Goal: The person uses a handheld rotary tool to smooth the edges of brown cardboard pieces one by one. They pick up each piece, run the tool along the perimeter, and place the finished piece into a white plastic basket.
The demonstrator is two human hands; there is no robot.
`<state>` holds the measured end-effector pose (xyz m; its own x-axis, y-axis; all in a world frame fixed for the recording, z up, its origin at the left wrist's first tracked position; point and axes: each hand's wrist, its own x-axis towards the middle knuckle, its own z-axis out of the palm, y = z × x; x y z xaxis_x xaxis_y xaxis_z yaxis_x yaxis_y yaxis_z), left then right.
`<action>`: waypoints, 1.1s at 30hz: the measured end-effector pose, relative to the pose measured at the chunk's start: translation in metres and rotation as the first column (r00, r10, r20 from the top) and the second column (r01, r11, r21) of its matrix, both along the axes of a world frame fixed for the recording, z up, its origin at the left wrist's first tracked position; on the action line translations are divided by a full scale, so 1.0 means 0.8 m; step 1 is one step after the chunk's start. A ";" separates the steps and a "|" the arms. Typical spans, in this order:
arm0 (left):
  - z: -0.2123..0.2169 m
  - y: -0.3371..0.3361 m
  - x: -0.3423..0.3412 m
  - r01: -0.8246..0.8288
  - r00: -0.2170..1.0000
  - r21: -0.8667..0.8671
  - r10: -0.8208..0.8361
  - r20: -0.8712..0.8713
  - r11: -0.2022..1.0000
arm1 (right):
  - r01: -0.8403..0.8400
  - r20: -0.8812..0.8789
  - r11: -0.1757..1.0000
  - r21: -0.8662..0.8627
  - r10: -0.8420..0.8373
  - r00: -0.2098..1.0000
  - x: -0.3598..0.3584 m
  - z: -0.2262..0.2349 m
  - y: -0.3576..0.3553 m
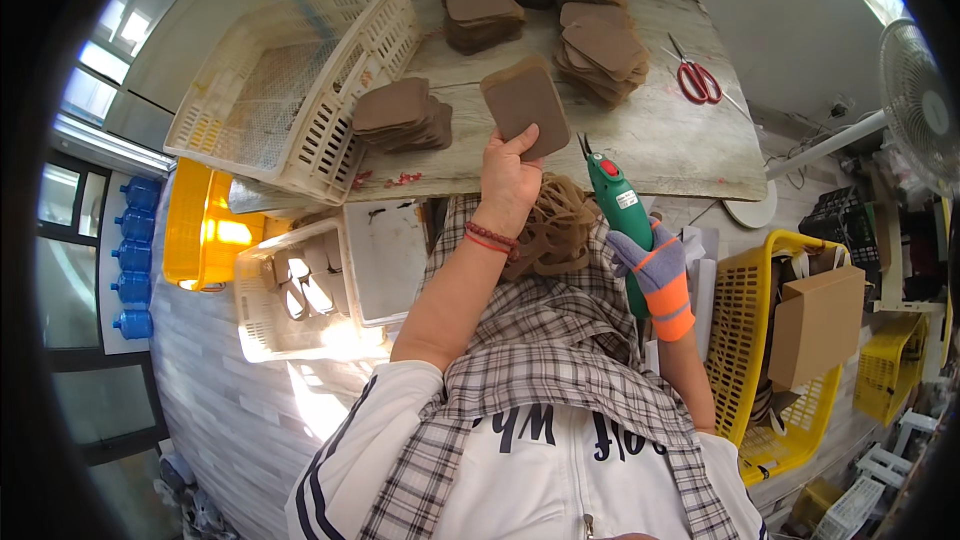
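Observation:
My bare left hand is closed on a brown rounded-rectangle piece, thumb on top, above the table's near edge. A lighter rim shows along the piece's upper edge. My right hand, in a grey and orange glove, is wrapped round green cordless electric scissors with a red button. The dark blades point up and left, apart from the piece. Tangled brown offcut strips lie on my plaid apron between my forearms. A low pile of brown pieces sits left of my left hand.
Several brown stacks stand at the back of the table; red-handled scissors lie at right. A white crate rests on the left. Yellow baskets and a fan stand right, blue water bottles far left.

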<state>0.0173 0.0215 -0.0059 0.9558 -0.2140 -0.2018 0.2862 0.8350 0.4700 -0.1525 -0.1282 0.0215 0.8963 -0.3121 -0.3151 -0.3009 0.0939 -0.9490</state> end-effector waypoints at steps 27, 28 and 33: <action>-0.020 -0.024 -0.066 0.266 0.961 0.031 -0.267 0.074 0.964 | 0.078 0.011 0.997 -0.027 -0.078 0.997 -0.001 0.020 -0.010; -0.022 -0.023 -0.067 0.283 0.954 0.046 -0.286 0.094 0.958 | 0.090 0.010 0.995 -0.032 -0.090 0.996 -0.001 0.022 -0.010; -0.026 -0.006 -0.064 0.323 0.931 0.197 -0.348 0.108 0.926 | 0.050 0.000 0.997 -0.066 -0.050 0.999 -0.007 0.026 -0.021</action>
